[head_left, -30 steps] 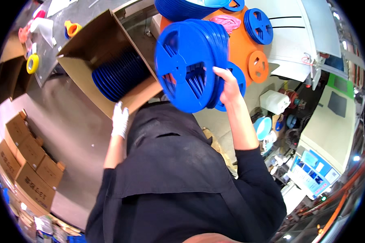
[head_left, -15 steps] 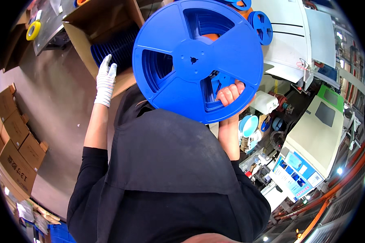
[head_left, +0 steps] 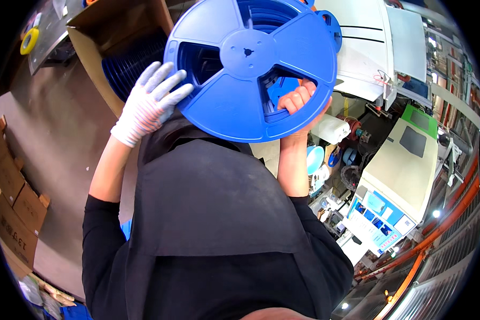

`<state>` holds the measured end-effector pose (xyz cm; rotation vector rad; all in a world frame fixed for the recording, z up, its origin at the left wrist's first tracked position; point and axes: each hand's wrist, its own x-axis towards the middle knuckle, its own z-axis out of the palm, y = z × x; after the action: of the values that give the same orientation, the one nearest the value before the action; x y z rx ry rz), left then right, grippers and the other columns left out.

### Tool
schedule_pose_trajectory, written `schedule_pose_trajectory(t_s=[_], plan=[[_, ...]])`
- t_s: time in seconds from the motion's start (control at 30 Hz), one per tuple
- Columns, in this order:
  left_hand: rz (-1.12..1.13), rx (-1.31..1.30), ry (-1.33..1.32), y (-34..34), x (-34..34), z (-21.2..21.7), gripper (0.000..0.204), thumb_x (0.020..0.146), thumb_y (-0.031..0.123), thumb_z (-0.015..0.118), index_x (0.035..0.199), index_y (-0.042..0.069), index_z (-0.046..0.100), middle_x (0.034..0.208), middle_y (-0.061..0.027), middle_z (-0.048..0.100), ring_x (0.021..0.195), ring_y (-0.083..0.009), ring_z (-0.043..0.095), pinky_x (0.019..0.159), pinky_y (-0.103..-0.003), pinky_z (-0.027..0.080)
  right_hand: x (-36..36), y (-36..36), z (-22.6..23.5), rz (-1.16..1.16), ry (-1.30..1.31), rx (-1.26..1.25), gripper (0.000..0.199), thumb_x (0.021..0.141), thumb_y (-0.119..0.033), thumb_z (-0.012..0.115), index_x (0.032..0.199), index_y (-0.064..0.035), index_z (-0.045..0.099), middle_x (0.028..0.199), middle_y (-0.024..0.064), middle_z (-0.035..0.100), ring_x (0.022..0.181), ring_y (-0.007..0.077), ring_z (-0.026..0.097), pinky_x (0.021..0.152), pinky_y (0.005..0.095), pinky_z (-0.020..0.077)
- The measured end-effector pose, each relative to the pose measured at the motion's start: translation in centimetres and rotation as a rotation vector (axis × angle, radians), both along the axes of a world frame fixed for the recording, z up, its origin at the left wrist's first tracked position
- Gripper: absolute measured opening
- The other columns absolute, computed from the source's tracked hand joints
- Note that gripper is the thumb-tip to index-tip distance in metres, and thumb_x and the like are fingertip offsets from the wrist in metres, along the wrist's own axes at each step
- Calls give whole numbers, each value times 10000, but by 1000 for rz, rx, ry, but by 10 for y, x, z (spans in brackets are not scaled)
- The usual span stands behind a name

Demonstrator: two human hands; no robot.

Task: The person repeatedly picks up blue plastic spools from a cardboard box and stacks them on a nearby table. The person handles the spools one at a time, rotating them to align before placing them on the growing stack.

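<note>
Right hand (head_left: pixel 298 101) fingers hooked through blue reel (head_left: pixel 250 66) opening — gloved left hand (head_left: pixel 149 104) spread on rim.

Open carton (head_left: pixel 98 40) — just behind reel (head_left: pixel 250 66)

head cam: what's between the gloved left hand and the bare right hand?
The blue reel. In the head view the left hand rests on its left rim; the right hand hooks fingers through a cutout. Only the reel's face lies between.
</note>
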<state>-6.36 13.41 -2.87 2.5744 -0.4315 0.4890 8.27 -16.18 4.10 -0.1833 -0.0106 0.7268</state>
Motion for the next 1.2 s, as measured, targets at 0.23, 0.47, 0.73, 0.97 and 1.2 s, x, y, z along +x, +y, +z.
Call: schedule_pose_trajectory(t_s=[0.23,0.47,0.73,0.97,1.2], plan=[[-160,34,-77,4,12,-13,409,706,103,589,1114,93,616,1089,-104,596,1115,-312,552,1013,-515,411,6,-4,3,51,-29,-37,376,855,-413,658,851,-93,460,616,-49,350,537,87,322,512,254,269],[-96,25,16,-4,6,-22,344,789,103,576,1129,78,621,1186,-125,609,1164,-321,558,966,-417,477,9,5,8,47,24,-84,360,827,-376,705,806,-126,447,616,-68,330,535,74,304,513,238,266],[26,-443,34,-16,-5,-30,388,775,-66,567,1144,48,605,1127,-134,652,1014,-280,651,842,-325,534,12,45,46,-303,-31,-961,472,903,-430,596,1120,-20,506,942,78,581,850,246,566,843,359,483],[8,-2006,606,8,-33,-12,445,819,330,720,1119,24,603,1011,-124,683,987,-264,658,904,-383,525,20,-3,3,-102,14,-933,251,970,-328,522,992,-78,512,725,-4,433,654,134,416,634,292,393],[-100,-2214,599,5,-37,-12,544,733,480,759,1062,82,589,943,-65,671,952,-259,669,832,-379,561,0,-47,-4,-179,94,-904,223,922,-294,547,958,-74,539,688,-10,457,617,123,439,614,290,407]])
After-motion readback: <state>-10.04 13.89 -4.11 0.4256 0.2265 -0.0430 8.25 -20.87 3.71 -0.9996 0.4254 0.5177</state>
